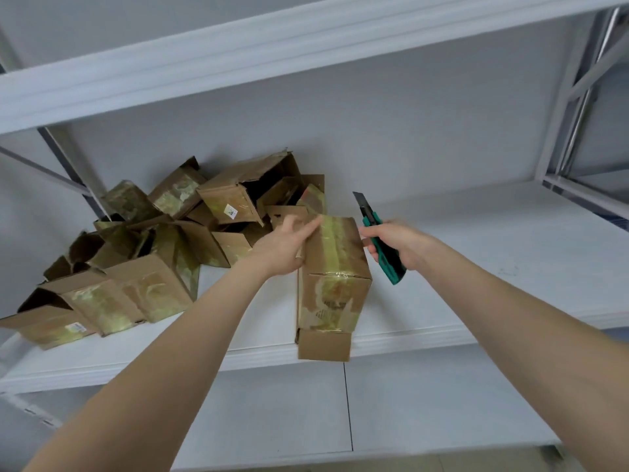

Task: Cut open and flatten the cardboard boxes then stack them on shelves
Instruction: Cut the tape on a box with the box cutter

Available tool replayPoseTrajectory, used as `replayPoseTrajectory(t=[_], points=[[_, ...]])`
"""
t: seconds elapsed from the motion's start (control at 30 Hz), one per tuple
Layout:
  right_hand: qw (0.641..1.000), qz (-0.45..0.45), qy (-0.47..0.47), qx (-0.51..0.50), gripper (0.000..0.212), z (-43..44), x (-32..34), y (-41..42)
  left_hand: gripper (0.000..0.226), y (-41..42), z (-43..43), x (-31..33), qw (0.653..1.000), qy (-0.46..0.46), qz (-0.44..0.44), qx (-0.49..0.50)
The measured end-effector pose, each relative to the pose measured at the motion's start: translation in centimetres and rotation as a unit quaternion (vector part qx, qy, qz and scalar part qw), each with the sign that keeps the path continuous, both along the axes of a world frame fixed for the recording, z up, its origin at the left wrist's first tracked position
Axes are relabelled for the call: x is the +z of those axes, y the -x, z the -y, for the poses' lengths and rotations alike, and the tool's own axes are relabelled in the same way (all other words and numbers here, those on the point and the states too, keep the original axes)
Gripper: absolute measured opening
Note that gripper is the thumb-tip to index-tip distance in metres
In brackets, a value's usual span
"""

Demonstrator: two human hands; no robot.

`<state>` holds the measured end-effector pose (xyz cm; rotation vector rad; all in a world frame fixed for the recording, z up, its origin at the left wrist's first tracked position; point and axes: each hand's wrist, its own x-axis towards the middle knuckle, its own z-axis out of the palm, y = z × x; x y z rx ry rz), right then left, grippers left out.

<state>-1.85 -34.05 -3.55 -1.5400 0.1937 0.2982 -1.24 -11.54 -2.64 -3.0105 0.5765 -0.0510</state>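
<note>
Centrally, steadies a taped cardboard box, lengthwise and overhanging the front lip of a white shelf, with the left hand, fingers nearly straight and resting along the box's upper left edge, gripping nothing. Holds a green utility knife in the right hand, fingers curled round the handle, blade extended and pointing up and away, just beside the box's right edge. Shows a heap of opened boxes on the same shelf, to the left and behind. Shows a lower shelf beneath, an upper shelf overhead.
</note>
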Motion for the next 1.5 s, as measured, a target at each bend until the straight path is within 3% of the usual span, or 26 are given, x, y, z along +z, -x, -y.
replayPoseTrajectory(t=[0.03, 0.1, 0.3, 0.4, 0.5, 0.6, 0.77, 0.87, 0.93, 1.0, 1.1, 1.23, 1.5], points=[[1.0, -0.002, -0.011, -0.014, 0.012, 0.3, -0.3, 0.1, 0.087, -0.2, 0.2, 0.2, 0.995, -0.069, 0.048, -0.049], [0.998, -0.007, -0.021, -0.061, 0.018, 1.0, -1.2, 0.5, 0.084, -0.4, 0.9, 0.3, 0.988, -0.106, 0.046, -0.102], [0.992, -0.063, 0.037, -0.107, 0.027, 2.9, -3.4, 3.4, 0.065, -0.1, 2.8, -0.1, 0.995, -0.025, 0.03, -0.095], [0.986, -0.085, -0.035, -0.136, 0.024, 3.0, -4.1, 3.9, 0.065, 0.1, 3.4, -0.7, 0.994, -0.028, 0.068, -0.086], [0.98, -0.061, -0.091, -0.166, 0.025, 2.7, -4.0, 3.5, 0.07, 0.2, 3.4, -1.4, 0.989, -0.057, 0.106, -0.088], [0.986, -0.009, -0.059, -0.159, 0.026, 1.8, -2.9, 2.6, 0.071, 0.1, 2.8, -1.1, 0.987, -0.056, 0.126, -0.084], [0.994, 0.067, 0.025, -0.088, 0.019, 0.1, -1.1, 1.2, 0.065, 0.1, 1.3, -0.8, 0.994, 0.043, 0.073, -0.067], [0.991, 0.094, 0.071, -0.067, 0.021, -0.6, -0.9, 0.4, 0.058, 0.1, 0.7, -1.1, 0.997, 0.056, 0.046, -0.039], [0.988, 0.098, 0.104, -0.058, 0.022, -0.3, -1.2, 0.0, 0.069, -0.2, 0.2, -1.4, 0.992, 0.127, 0.0, -0.022], [0.987, 0.098, 0.118, -0.054, 0.024, 0.4, -1.5, -0.2, 0.083, -0.8, -0.4, -1.3, 0.972, 0.232, -0.034, 0.017], [0.979, 0.105, 0.15, -0.086, 0.023, 1.1, -2.3, -0.5, 0.076, -2.2, -0.6, -1.8, 0.931, 0.345, -0.028, 0.117], [0.957, 0.102, 0.236, -0.137, 0.023, 1.5, -3.4, -0.4, 0.065, -2.3, 1.3, -3.1, 0.89, 0.419, -0.096, 0.152], [0.968, 0.1, 0.185, -0.14, 0.02, 0.4, -2.5, -0.7, 0.069, -2.3, 2.7, -2.7, 0.84, 0.467, -0.039, 0.273]])
